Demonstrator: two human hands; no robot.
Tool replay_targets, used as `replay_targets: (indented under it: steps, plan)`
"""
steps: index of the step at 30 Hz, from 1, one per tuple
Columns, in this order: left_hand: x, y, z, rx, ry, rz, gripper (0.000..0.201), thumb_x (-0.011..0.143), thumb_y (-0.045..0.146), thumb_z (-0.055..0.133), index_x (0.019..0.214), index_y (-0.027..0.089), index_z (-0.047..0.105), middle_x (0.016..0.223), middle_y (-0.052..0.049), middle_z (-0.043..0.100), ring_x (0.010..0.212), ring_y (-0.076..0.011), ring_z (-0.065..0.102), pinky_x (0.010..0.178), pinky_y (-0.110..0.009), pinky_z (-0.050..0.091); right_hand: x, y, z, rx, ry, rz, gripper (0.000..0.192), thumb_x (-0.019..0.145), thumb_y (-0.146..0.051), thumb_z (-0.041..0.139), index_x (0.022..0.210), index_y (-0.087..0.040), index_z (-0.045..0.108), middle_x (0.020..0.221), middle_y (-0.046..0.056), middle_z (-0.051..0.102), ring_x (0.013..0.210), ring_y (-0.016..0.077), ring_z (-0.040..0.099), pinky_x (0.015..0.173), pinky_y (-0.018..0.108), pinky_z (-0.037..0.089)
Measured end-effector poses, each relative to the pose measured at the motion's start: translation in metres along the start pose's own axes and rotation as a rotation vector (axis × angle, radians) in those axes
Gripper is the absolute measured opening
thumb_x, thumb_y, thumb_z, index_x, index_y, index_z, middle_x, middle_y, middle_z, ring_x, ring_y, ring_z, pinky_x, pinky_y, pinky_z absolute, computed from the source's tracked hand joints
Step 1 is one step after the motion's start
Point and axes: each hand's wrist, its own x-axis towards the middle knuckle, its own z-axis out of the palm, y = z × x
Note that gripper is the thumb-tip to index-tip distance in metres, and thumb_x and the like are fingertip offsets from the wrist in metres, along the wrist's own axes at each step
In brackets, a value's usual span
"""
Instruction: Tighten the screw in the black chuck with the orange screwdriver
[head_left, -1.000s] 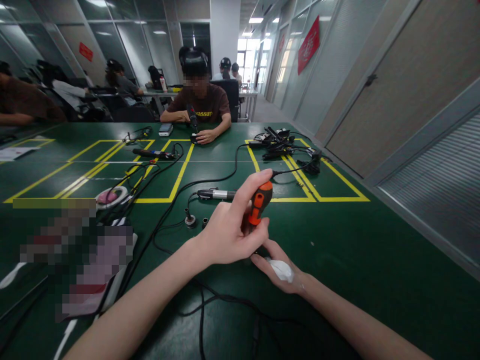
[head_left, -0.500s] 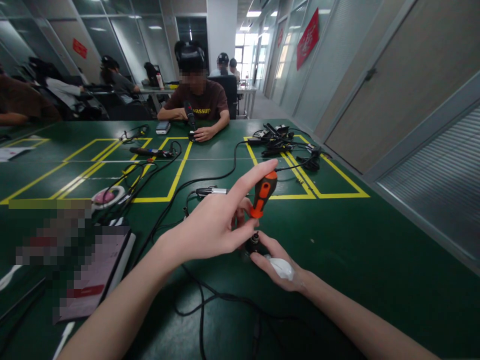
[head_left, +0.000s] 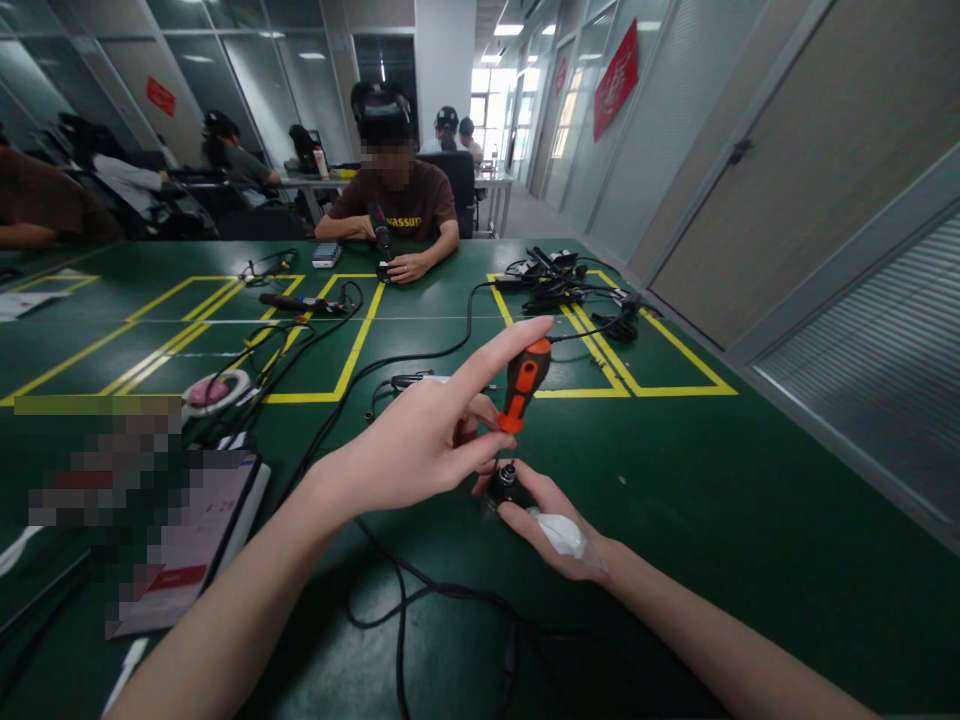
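My left hand (head_left: 420,440) grips an orange and black screwdriver (head_left: 523,382) by its handle, index finger laid over the top of it. The tool stands nearly upright, tip down on a small black round part (head_left: 504,482). My right hand (head_left: 551,525) lies on the green table (head_left: 675,500) just below, fingers closed around that black part. A white pad or bandage sits on the palm of the right hand. The screwdriver's shaft is mostly hidden by my fingers.
Black cables (head_left: 420,600) loop across the table near me. A silver-tipped tool (head_left: 416,381) lies behind my hands, a pink and white round dish (head_left: 214,392) at left. A paper sheet (head_left: 187,550) lies at lower left. A person (head_left: 394,200) sits opposite; more cables (head_left: 559,285) are piled far right.
My left hand rose slightly and turned the screwdriver handle, its index finger stretching out over the top. The black part under the tip has come into sight. The right hand stays put.
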Motion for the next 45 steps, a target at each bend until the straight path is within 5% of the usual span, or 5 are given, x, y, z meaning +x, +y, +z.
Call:
replay_targets:
  steps: [10, 21, 26, 32, 45]
  plan:
    - [0.001, 0.003, -0.002, 0.083, 0.015, -0.002, 0.092, 0.093, 0.011, 0.065, 0.168, 0.033, 0.017, 0.070, 0.009, 0.067, 0.047, -0.0055, 0.055, 0.043, -0.014, 0.042, 0.000, -0.003, 0.000, -0.011, 0.001, 0.004, 0.037, 0.103, -0.038, 0.055, 0.131, -0.016, 0.063, 0.116, 0.014, 0.078, 0.107, 0.0282, 0.075, 0.099, 0.043, 0.059]
    - [-0.001, 0.002, -0.001, 0.106, 0.068, -0.013, 0.091, 0.093, 0.015, 0.068, 0.168, 0.033, 0.019, 0.093, 0.003, 0.078, 0.050, -0.0047, 0.058, 0.043, -0.014, 0.039, 0.001, -0.003, -0.001, -0.001, 0.003, 0.007, 0.033, 0.101, -0.033, 0.057, 0.130, -0.017, 0.063, 0.118, 0.014, 0.079, 0.107, 0.0275, 0.075, 0.100, 0.043, 0.059]
    - [-0.001, 0.004, 0.001, 0.116, 0.073, -0.013, 0.088, 0.093, 0.015, 0.068, 0.166, 0.036, 0.023, 0.124, -0.003, 0.075, 0.058, -0.0047, 0.065, 0.042, -0.014, 0.036, 0.001, -0.002, 0.000, 0.003, 0.003, 0.002, 0.033, 0.101, -0.033, 0.056, 0.129, -0.018, 0.063, 0.117, 0.013, 0.078, 0.106, 0.0277, 0.075, 0.099, 0.043, 0.058]
    - [0.000, 0.007, 0.002, 0.155, 0.070, -0.017, 0.090, 0.091, 0.014, 0.067, 0.167, 0.031, 0.021, 0.086, 0.005, 0.077, 0.050, -0.0068, 0.060, 0.040, -0.017, 0.033, 0.001, -0.004, -0.001, -0.010, -0.002, 0.000, 0.033, 0.101, -0.033, 0.056, 0.130, -0.017, 0.063, 0.115, 0.013, 0.078, 0.106, 0.0274, 0.075, 0.099, 0.042, 0.058]
    - [-0.005, 0.020, 0.029, 0.587, 0.288, -0.070, 0.083, 0.093, 0.018, 0.058, 0.167, 0.025, 0.021, 0.071, 0.004, 0.073, 0.044, -0.0116, 0.057, 0.045, -0.022, 0.034, 0.003, -0.003, 0.001, -0.030, 0.004, 0.006, 0.029, 0.099, -0.030, 0.056, 0.124, -0.018, 0.065, 0.112, 0.010, 0.078, 0.098, 0.0267, 0.072, 0.093, 0.041, 0.060]
